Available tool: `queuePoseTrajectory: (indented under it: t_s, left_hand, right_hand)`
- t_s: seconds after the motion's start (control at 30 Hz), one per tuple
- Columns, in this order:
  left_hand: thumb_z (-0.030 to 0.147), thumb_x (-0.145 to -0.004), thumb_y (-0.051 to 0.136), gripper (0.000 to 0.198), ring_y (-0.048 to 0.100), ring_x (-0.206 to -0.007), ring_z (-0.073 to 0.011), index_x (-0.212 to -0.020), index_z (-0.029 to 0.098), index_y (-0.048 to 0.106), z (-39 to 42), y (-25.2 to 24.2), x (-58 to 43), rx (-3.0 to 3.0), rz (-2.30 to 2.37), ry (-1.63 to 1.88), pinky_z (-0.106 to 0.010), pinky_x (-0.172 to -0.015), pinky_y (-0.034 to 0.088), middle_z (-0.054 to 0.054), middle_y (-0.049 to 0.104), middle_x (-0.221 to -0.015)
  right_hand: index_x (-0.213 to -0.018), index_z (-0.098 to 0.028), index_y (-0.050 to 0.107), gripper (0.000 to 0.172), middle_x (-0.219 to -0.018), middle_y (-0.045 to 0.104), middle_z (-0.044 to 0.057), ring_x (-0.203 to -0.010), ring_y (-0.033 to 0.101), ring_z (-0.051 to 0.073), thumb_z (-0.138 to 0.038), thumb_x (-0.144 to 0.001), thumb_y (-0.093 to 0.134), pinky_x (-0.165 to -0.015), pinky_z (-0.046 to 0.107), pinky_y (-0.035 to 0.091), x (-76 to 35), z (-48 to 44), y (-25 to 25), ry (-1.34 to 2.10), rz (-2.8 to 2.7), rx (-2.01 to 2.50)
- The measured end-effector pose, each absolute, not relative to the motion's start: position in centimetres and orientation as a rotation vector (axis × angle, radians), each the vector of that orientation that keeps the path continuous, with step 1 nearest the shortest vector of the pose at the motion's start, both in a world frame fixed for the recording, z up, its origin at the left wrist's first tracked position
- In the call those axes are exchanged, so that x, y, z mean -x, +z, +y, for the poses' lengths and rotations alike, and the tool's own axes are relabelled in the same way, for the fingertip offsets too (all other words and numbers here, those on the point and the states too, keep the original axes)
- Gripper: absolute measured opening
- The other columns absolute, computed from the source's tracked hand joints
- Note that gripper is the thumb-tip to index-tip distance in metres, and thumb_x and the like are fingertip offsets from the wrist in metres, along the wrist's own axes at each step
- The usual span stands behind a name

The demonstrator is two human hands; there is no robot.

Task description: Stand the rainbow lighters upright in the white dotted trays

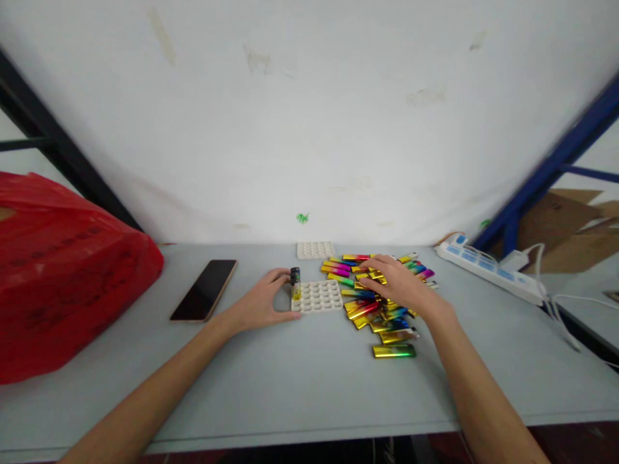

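Both forearms enter from the bottom edge of the frame and converge toward the middle of the grey tabletop (290,386). Nearest of the loose items is a single gold-and-green lighter (394,351), lying flat just right of centre with its long axis running left to right, a little apart from the rest. Beyond it spreads the pile of metallic lighters (360,303), gold, pink, green and blue, most of them also lying roughly crosswise, some slanted. The right hand (399,283) rests palm-down on this pile with its fingers spread and slightly curled over the lighters; whether it has closed on any one of them I cannot tell. Just left of the pile sits a white tray with round pockets (319,296), touching or almost touching the nearest lighters. The left hand (268,299) is at the tray's left edge, thumb and fingertips pinched on one upright lighter (295,283), dark-capped with a yellowish body, standing at the tray's near-left corner. So the pile lies under the right hand and to the right of the tray, while the left hand is the nearer one to the tray. Further left lies a dark phone (206,289), and a red plastic bag (62,270) fills the left side. Behind, against the white wall, is a second white tray (315,249); a white power strip (488,267) runs along the right.
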State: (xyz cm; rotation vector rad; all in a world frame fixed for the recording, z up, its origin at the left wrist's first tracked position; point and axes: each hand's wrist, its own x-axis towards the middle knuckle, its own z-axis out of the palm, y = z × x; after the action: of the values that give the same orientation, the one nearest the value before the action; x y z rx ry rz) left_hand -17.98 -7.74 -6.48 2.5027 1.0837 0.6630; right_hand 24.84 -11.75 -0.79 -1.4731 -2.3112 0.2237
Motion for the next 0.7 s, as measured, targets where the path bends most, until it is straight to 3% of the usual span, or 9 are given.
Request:
queuePoseTrajectory:
  t_s: [0.1,0.2,0.37,0.53,0.7]
  left_hand:
    - [0.076,-0.091,0.107,0.083,0.070,-0.168,-0.0491,-0.149,0.023,0.082,-7.6,-6.7,18.2,-2.503,1.113,0.673,-0.062,-0.147,0.058,-0.023,0.070,-0.180]
    - [0.078,-0.091,0.106,0.086,0.071,-0.167,-0.0484,-0.153,0.023,0.081,-7.4,-6.8,18.2,-2.480,1.117,0.668,-0.061,-0.146,0.059,-0.022,0.072,-0.179]
    - [0.079,-0.090,0.106,0.085,0.074,-0.164,-0.0483,-0.151,0.025,0.082,-7.1,-7.0,17.8,-2.475,1.122,0.685,-0.061,-0.144,0.061,-0.021,0.075,-0.176]
    - [0.082,-0.086,0.107,0.096,0.073,-0.165,-0.0509,-0.156,0.022,0.080,-6.1,-7.3,16.8,-2.491,1.119,0.661,-0.065,-0.144,0.061,-0.024,0.075,-0.176]
    - [0.084,-0.082,0.107,0.105,0.073,-0.165,-0.0530,-0.162,0.022,0.078,-4.5,-8.1,15.5,-2.519,1.091,0.661,-0.067,-0.144,0.061,-0.024,0.076,-0.174]
  right_hand:
    - [-0.146,-0.025,0.092,0.041,-0.157,0.085,0.018,-0.152,0.077,0.040,-0.033,-0.106,0.099,-0.131,0.055,0.061,-26.3,-12.2,-0.3,0.339,-2.354,1.519]
    - [-0.135,-0.026,0.095,0.036,-0.147,0.089,0.015,-0.144,0.081,0.040,-0.026,-0.100,0.104,-0.125,0.053,0.064,-26.3,-12.2,-0.2,0.416,-2.408,1.575]
    - [-0.134,-0.021,0.095,0.034,-0.138,0.093,0.016,-0.130,0.085,0.037,-0.015,-0.101,0.099,-0.115,0.046,0.065,-25.4,-11.6,-1.0,0.435,-2.421,1.618]
    - [-0.115,-0.021,0.094,0.005,-0.116,0.093,0.012,-0.106,0.084,0.032,-0.023,-0.111,0.091,-0.098,0.039,0.062,-25.6,-11.2,-0.7,0.412,-2.402,1.544]
    - [-0.119,-0.020,0.094,0.018,-0.117,0.094,0.015,-0.105,0.085,0.031,-0.027,-0.122,0.078,-0.099,0.039,0.061,-25.8,-11.4,0.1,0.378,-2.329,1.503]
